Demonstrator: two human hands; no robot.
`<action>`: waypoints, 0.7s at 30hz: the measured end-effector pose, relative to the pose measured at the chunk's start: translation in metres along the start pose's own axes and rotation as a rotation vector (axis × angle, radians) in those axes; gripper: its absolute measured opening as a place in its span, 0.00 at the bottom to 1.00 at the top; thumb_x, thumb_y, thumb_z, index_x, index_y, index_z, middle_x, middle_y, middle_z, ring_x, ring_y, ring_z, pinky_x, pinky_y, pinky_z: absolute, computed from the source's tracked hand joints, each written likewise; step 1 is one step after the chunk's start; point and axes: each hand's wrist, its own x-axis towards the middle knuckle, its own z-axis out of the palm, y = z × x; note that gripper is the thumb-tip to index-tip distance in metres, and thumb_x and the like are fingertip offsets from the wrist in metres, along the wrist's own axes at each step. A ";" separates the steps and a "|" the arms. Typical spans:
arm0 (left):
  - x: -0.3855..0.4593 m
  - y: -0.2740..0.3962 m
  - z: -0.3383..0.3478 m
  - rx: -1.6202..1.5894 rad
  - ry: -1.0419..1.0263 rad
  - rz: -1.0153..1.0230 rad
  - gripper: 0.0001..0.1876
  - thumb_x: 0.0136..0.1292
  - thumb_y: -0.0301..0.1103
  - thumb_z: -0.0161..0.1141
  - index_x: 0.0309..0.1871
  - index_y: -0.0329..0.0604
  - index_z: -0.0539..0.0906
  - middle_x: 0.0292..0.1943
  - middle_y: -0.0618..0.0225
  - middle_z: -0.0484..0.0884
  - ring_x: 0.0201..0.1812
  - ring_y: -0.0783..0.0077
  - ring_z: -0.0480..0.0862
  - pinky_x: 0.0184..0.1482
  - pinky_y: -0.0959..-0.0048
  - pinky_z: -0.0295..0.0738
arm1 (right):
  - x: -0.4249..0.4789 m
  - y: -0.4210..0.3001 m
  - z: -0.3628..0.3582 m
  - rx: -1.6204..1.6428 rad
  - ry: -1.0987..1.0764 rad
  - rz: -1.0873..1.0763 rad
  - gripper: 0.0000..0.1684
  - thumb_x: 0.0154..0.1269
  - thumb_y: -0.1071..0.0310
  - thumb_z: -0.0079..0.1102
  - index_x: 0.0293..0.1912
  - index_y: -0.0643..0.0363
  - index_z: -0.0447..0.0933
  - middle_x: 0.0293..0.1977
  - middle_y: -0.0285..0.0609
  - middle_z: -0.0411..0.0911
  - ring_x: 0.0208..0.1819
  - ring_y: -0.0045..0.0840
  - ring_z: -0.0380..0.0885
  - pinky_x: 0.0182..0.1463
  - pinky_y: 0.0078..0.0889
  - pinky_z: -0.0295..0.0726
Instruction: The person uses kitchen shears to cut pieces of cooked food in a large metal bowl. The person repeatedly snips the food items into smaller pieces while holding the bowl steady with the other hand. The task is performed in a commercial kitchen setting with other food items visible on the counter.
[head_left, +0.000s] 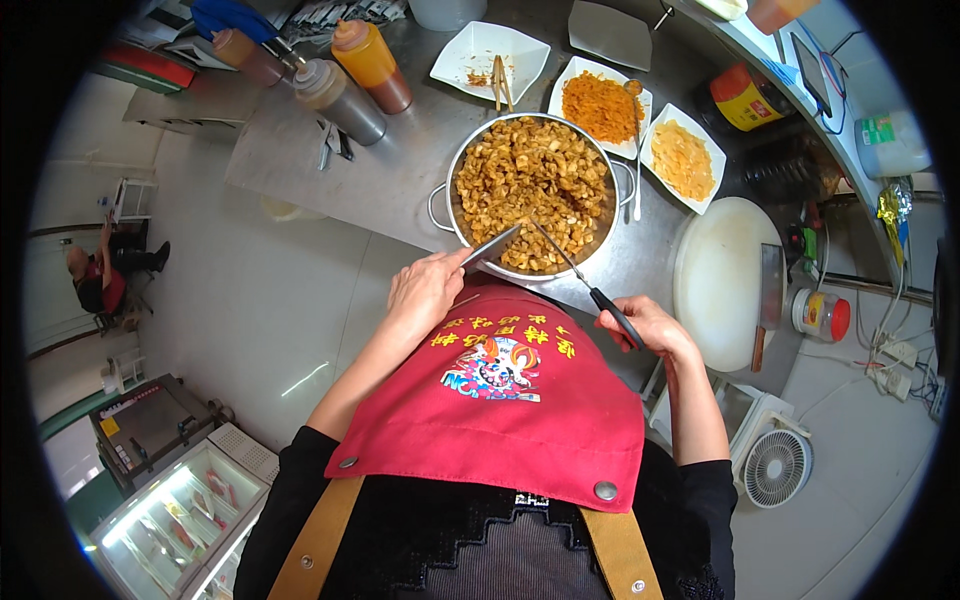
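Observation:
A two-handled steel pot (451, 199) full of browned, diced food (525, 161) stands at the counter's near edge. My left hand (429, 289) holds a flat metal blade or scraper (491, 249) that slants over the pot's near rim; its grip is hidden under my fingers. My right hand (646, 324) is closed on the black handle of a long, thin metal utensil (562, 255), whose far end reaches into the food near the blade's tip. Behind the pot are a white dish with wooden chopsticks (501, 82), a dish of shredded orange food (600, 105) with a spoon, and a dish of pale yellow slices (681, 159).
Squeeze bottles (373, 67) stand at the back left of the steel counter (322, 165). A round white cutting board (720, 285) with a cleaver (769, 292) lies at the right, beside a red-lidded jar (821, 315). A fan (778, 468) is low at the right. A person (101, 274) sits far left.

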 end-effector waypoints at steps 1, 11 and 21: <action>-0.002 0.001 -0.002 -0.008 -0.001 -0.003 0.21 0.71 0.35 0.57 0.66 0.51 0.85 0.49 0.59 0.89 0.49 0.48 0.88 0.52 0.51 0.82 | 0.001 -0.002 -0.001 -0.099 -0.005 0.014 0.39 0.66 0.30 0.69 0.41 0.63 0.84 0.26 0.35 0.78 0.29 0.23 0.79 0.33 0.29 0.75; -0.024 -0.002 -0.017 0.011 -0.013 0.001 0.19 0.72 0.33 0.57 0.64 0.52 0.86 0.45 0.60 0.89 0.48 0.48 0.88 0.49 0.51 0.82 | 0.023 -0.020 0.012 -0.427 0.061 -0.021 0.46 0.59 0.24 0.69 0.48 0.62 0.84 0.35 0.45 0.84 0.40 0.33 0.82 0.47 0.40 0.81; -0.031 0.001 -0.030 0.195 0.009 0.005 0.24 0.71 0.35 0.62 0.71 0.53 0.80 0.48 0.59 0.86 0.45 0.45 0.88 0.45 0.47 0.83 | 0.024 -0.012 0.000 -0.445 0.114 0.011 0.46 0.58 0.24 0.70 0.41 0.65 0.86 0.30 0.41 0.84 0.26 0.29 0.80 0.34 0.38 0.78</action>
